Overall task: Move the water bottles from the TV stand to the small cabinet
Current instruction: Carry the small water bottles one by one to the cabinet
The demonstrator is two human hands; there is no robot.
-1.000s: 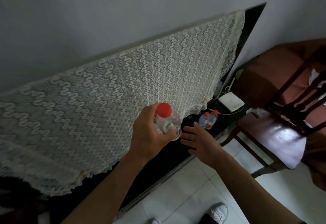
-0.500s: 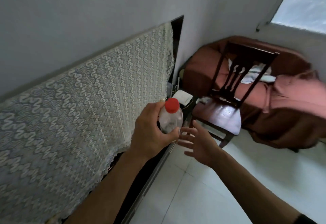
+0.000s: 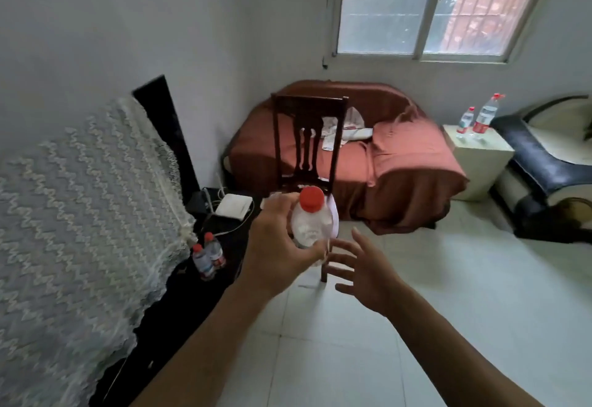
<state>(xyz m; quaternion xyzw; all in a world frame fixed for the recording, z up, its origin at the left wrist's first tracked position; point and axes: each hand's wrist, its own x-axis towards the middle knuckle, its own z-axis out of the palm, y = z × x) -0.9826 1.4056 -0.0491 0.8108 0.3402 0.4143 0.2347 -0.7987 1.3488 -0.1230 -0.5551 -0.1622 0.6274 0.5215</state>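
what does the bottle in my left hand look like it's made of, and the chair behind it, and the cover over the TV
Bottle: probably thin clear plastic, see-through body, glossy red plastic-looking cap.
Chair: looks like dark varnished wood, with a carved slatted back.
TV cover: seemingly pale lace or crochet fabric, with an open wavy weave and scalloped hem.

Dark wooden chair [image 3: 307, 143] before rust-covered sofa [image 3: 384, 156]. Lace cloth [image 3: 80, 214] draped at left. White box [image 3: 234, 206] with cables. Barred window [image 3: 432, 5] above.
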